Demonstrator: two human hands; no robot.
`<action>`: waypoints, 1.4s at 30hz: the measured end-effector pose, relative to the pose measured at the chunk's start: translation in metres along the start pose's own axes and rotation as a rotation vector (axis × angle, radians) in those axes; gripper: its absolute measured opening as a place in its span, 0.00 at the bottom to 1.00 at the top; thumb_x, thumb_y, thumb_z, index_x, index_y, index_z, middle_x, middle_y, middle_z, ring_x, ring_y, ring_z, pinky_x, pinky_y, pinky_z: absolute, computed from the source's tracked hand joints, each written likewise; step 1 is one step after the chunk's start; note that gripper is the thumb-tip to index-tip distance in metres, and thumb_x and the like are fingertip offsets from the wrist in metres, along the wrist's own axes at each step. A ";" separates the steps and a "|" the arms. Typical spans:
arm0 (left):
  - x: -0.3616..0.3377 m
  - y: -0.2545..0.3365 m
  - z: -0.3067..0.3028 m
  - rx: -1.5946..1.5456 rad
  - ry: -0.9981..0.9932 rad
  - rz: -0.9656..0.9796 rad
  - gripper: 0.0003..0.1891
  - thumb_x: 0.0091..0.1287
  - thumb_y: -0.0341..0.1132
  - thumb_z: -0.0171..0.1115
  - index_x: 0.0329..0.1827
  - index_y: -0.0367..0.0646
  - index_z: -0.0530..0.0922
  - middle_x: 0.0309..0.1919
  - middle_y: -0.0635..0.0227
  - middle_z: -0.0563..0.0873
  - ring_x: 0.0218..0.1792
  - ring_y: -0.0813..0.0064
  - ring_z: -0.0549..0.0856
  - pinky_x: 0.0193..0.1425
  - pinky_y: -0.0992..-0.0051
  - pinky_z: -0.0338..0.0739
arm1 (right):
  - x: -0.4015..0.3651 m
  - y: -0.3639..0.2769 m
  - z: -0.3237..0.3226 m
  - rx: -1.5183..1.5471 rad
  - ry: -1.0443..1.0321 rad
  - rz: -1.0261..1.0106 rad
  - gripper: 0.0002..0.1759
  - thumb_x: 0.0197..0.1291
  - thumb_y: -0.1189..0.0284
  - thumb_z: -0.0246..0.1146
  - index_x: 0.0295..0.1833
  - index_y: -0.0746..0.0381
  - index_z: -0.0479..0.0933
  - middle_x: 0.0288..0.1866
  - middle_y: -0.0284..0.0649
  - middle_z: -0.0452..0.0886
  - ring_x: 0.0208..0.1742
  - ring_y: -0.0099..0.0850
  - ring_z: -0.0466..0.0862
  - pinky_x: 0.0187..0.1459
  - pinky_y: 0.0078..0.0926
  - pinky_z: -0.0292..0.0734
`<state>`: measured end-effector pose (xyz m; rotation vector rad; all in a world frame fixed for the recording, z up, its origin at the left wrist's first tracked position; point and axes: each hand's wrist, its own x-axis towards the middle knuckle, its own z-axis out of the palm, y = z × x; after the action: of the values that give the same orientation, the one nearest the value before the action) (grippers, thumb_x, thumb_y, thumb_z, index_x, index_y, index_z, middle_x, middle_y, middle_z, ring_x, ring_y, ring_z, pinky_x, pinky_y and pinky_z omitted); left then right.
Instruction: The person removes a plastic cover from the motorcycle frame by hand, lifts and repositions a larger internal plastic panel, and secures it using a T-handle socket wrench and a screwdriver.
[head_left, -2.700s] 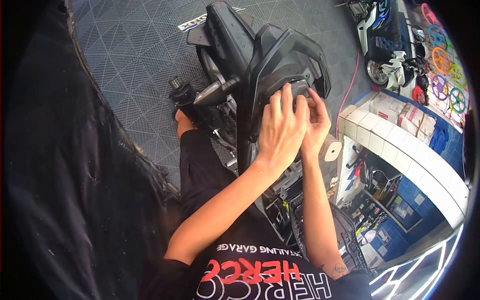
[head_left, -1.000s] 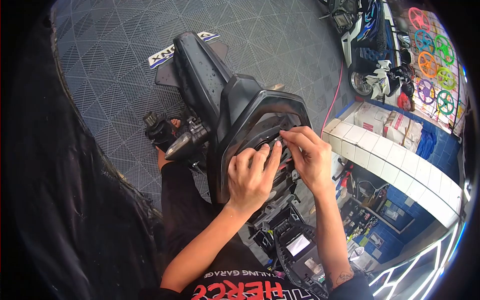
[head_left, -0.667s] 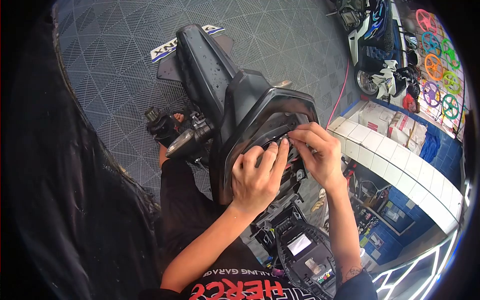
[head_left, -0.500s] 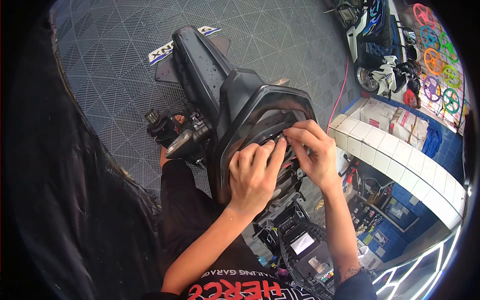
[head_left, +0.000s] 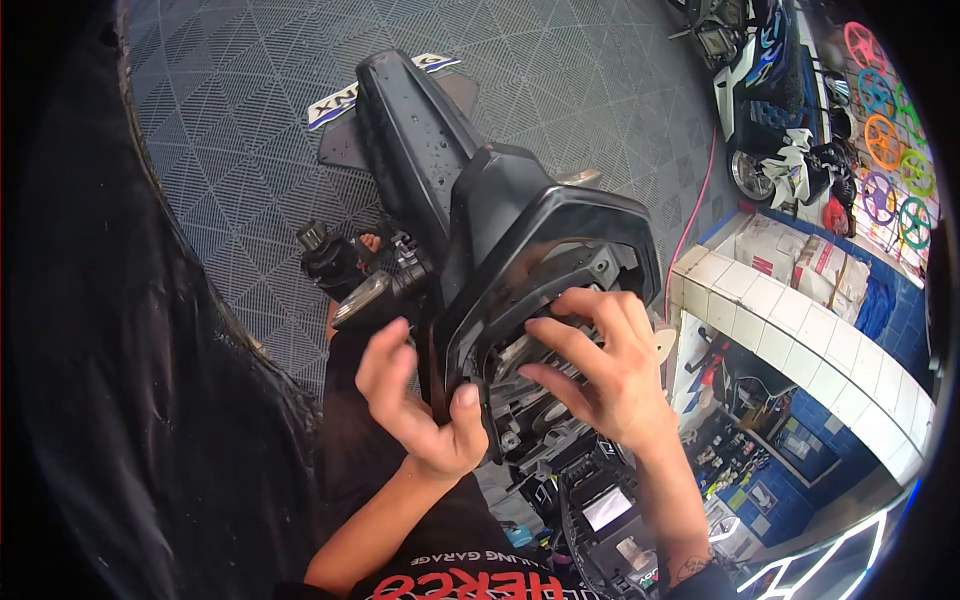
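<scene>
A dark grey motorcycle tail section point(head_left: 490, 185) with a black grab rail point(head_left: 575, 205) fills the middle of the head view. My left hand point(head_left: 425, 410) is at the rail's near left side, its fingers spread and slightly blurred, holding nothing. My right hand point(head_left: 610, 370) reaches into the opening inside the rail, with its fingers apart and bent; the fingertips are at the parts below the rail, and no held object can be made out. A turn signal point(head_left: 362, 302) sticks out left of the tail.
A licence plate point(head_left: 333, 108) lies beyond the tail. At the right are a white-tiled ledge point(head_left: 760, 312), a second motorcycle point(head_left: 790, 160) and colourful wheels on a wall. A black cover point(head_left: 110, 350) fills the left side. Open bodywork point(head_left: 600, 520) lies below.
My left hand has moved down and left, away from the opening, and its fingers have spread. My right hand has shifted down, with its fingers further apart. The view has shifted slightly.
</scene>
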<state>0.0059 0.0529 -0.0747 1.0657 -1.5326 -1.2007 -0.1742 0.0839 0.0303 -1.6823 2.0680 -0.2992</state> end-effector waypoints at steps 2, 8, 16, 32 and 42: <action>-0.006 -0.005 -0.004 0.036 -0.022 0.091 0.28 0.80 0.41 0.62 0.72 0.32 0.63 0.70 0.38 0.73 0.67 0.50 0.75 0.73 0.56 0.72 | 0.005 0.002 -0.004 0.023 -0.044 0.004 0.22 0.50 0.66 0.82 0.52 0.56 0.87 0.54 0.38 0.79 0.51 0.40 0.80 0.52 0.40 0.75; -0.008 -0.008 -0.001 -0.002 -0.030 0.072 0.25 0.80 0.39 0.61 0.71 0.34 0.64 0.65 0.41 0.76 0.64 0.50 0.77 0.71 0.54 0.74 | 0.004 0.003 0.007 0.163 -0.003 0.099 0.22 0.49 0.68 0.83 0.51 0.57 0.87 0.52 0.40 0.77 0.52 0.43 0.78 0.52 0.42 0.75; -0.006 -0.007 -0.001 0.076 -0.019 0.095 0.26 0.80 0.38 0.61 0.72 0.33 0.64 0.63 0.43 0.79 0.63 0.49 0.77 0.70 0.53 0.74 | -0.004 0.006 0.025 0.164 0.097 0.087 0.21 0.49 0.70 0.84 0.47 0.57 0.83 0.50 0.41 0.75 0.52 0.45 0.76 0.53 0.43 0.74; -0.004 -0.007 -0.001 0.089 -0.030 0.116 0.26 0.78 0.37 0.61 0.72 0.33 0.65 0.63 0.44 0.79 0.63 0.48 0.77 0.69 0.52 0.74 | 0.006 -0.007 0.017 0.143 0.059 0.155 0.25 0.47 0.68 0.84 0.52 0.56 0.84 0.52 0.42 0.74 0.54 0.44 0.75 0.53 0.43 0.71; 0.000 -0.003 -0.004 0.112 -0.055 0.121 0.26 0.77 0.36 0.62 0.72 0.34 0.66 0.61 0.43 0.81 0.61 0.48 0.78 0.68 0.52 0.74 | -0.002 -0.025 0.024 -0.041 0.075 0.222 0.27 0.47 0.61 0.84 0.53 0.53 0.84 0.53 0.43 0.74 0.56 0.45 0.74 0.55 0.45 0.67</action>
<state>0.0097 0.0514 -0.0776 1.0043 -1.6992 -1.0794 -0.1403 0.0823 0.0205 -1.4662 2.3060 -0.2531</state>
